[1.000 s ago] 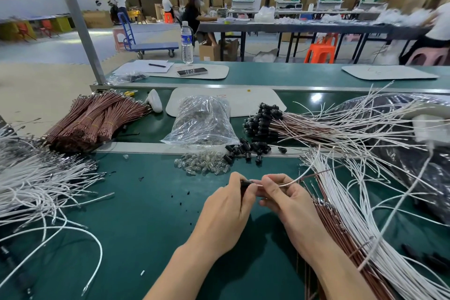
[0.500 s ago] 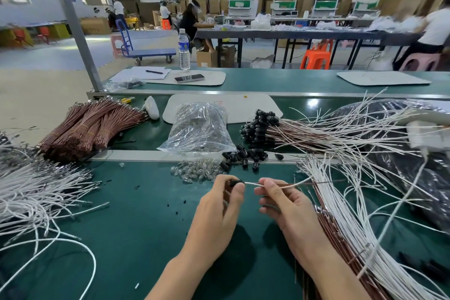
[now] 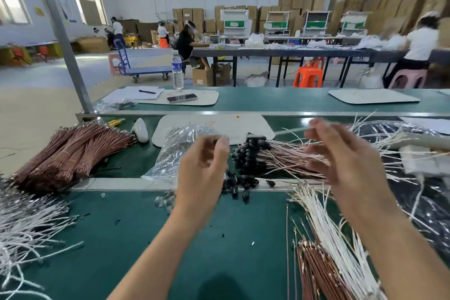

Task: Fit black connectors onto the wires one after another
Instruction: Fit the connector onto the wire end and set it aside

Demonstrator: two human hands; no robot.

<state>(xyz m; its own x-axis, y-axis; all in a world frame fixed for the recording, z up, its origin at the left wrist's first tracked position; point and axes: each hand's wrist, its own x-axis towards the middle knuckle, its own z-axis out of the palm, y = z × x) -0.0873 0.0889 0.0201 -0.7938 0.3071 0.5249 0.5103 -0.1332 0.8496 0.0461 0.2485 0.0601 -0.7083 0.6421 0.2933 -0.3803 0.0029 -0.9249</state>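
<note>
Both hands are raised over the bench and blurred by motion. My left hand (image 3: 203, 170) hovers above the loose black connectors (image 3: 239, 184) with its fingers loosely curled; I see nothing in it. My right hand (image 3: 341, 161) is over the pile of finished wires with black connectors (image 3: 250, 153). A white wire (image 3: 291, 130) runs left from its blurred fingertips. Whether the fingers pinch that wire I cannot tell. White wires (image 3: 323, 231) and brown wires (image 3: 316, 270) lie at the near right.
A clear bag of small parts (image 3: 175, 151) and small glass bulbs (image 3: 163, 200) lie by my left hand. Bundled brown wires (image 3: 73, 153) and loose white wires (image 3: 26, 229) are on the left. A white mat (image 3: 233, 126) lies further back, and a foil-wrapped heap (image 3: 399, 134) is at the right.
The hands were together near the bench, fitting a connector onto a white wire. They have separated and lifted forward; my left hand has let go of the connector end.
</note>
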